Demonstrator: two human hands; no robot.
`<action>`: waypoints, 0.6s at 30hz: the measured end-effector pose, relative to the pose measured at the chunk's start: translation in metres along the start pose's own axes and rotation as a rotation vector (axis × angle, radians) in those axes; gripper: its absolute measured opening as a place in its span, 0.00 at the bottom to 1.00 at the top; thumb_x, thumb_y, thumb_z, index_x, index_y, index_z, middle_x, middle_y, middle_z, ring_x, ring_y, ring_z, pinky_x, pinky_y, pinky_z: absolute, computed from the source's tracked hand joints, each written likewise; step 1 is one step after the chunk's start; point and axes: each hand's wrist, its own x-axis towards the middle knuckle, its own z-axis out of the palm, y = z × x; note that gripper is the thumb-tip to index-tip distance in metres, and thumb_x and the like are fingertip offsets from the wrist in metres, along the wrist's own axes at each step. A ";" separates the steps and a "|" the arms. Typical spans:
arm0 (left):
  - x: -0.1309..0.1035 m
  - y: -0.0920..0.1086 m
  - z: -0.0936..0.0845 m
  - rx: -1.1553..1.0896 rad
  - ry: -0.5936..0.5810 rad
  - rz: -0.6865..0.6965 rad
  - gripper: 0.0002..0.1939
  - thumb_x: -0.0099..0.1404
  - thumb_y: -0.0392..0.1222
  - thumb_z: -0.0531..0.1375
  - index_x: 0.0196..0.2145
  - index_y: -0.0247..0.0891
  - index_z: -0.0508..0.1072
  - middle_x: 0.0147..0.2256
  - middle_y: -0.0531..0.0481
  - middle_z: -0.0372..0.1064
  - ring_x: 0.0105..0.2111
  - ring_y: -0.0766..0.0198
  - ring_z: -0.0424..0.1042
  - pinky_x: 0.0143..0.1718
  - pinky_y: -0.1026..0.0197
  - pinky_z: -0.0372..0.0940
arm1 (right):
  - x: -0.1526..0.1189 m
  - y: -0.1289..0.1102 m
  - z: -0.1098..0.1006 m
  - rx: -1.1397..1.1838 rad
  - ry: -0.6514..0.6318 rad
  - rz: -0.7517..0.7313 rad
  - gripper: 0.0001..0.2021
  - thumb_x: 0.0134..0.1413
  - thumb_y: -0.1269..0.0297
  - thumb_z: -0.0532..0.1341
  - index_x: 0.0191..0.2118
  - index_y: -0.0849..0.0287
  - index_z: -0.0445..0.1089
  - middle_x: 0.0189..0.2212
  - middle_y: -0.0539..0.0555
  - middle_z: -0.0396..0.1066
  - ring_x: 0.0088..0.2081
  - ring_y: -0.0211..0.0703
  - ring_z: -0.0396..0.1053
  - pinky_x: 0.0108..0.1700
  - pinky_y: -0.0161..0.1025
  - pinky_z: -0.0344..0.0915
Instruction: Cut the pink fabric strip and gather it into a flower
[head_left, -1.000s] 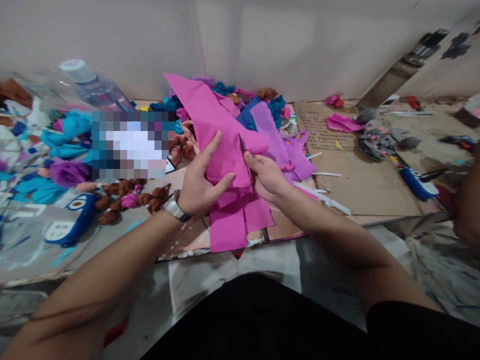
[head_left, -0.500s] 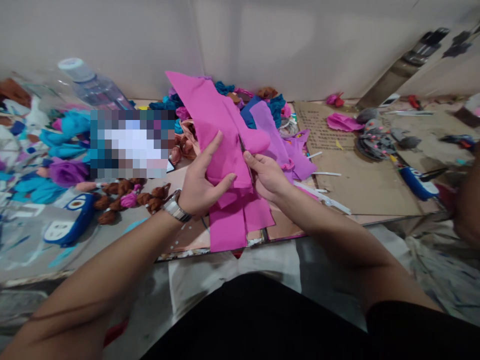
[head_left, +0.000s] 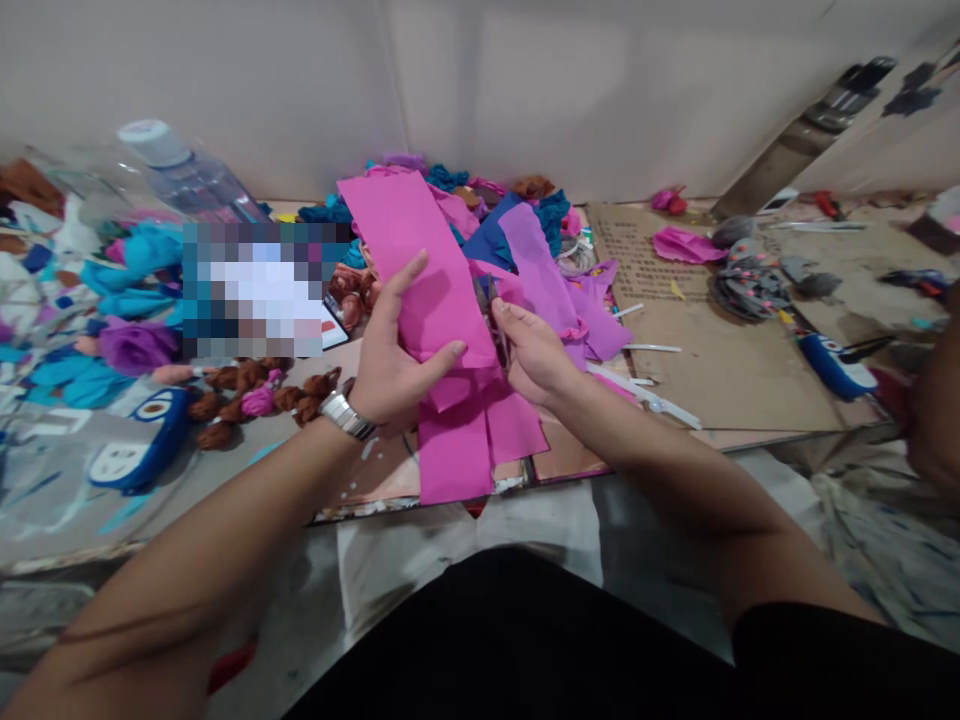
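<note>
My left hand (head_left: 394, 365) holds a bright pink crepe paper sheet (head_left: 431, 290), its thumb and forefinger lying across the front and its other fingers partly hidden. My right hand (head_left: 532, 350) is closed around small dark scissors (head_left: 487, 290), whose blades point up at the sheet's right edge. The scissors' handles are mostly hidden in my fingers. Below, more pink pieces (head_left: 456, 455) lie over the table's front edge. Purple crepe paper (head_left: 532, 245) is just beyond my right hand.
A clear bottle with a white cap (head_left: 199, 175) stands back left, near a blurred-out phone-like screen (head_left: 326, 330). Blue pouches (head_left: 142, 440) lie at both sides. Cardboard (head_left: 720, 380) covers the right, with a tall bottle (head_left: 802, 140) behind. Another person's arm (head_left: 934, 400) shows far right.
The pink sheet's right part has come away from in front of the scissors, leaving a straighter strip in my left hand. That hand has shifted slightly left, and the scissors' blades have parted.
</note>
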 end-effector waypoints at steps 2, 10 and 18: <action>0.003 -0.007 -0.002 -0.036 0.022 0.001 0.52 0.58 0.58 0.77 0.73 0.48 0.61 0.72 0.43 0.59 0.73 0.39 0.59 0.77 0.35 0.52 | -0.001 0.001 0.001 0.031 0.003 -0.016 0.18 0.58 0.43 0.73 0.42 0.51 0.75 0.35 0.48 0.78 0.41 0.42 0.76 0.43 0.40 0.74; 0.010 -0.036 -0.012 -0.314 0.046 -0.217 0.56 0.51 0.57 0.80 0.72 0.49 0.63 0.75 0.46 0.54 0.76 0.37 0.51 0.78 0.35 0.49 | -0.002 0.001 0.005 0.033 0.051 -0.047 0.19 0.57 0.45 0.73 0.43 0.53 0.76 0.28 0.45 0.75 0.29 0.35 0.71 0.34 0.34 0.70; 0.018 -0.020 -0.018 -0.645 -0.011 -0.518 0.43 0.58 0.54 0.76 0.68 0.52 0.69 0.74 0.50 0.58 0.73 0.35 0.58 0.72 0.34 0.63 | -0.007 0.005 0.010 -0.024 0.053 0.045 0.24 0.59 0.37 0.69 0.42 0.56 0.78 0.32 0.50 0.78 0.32 0.40 0.73 0.35 0.37 0.70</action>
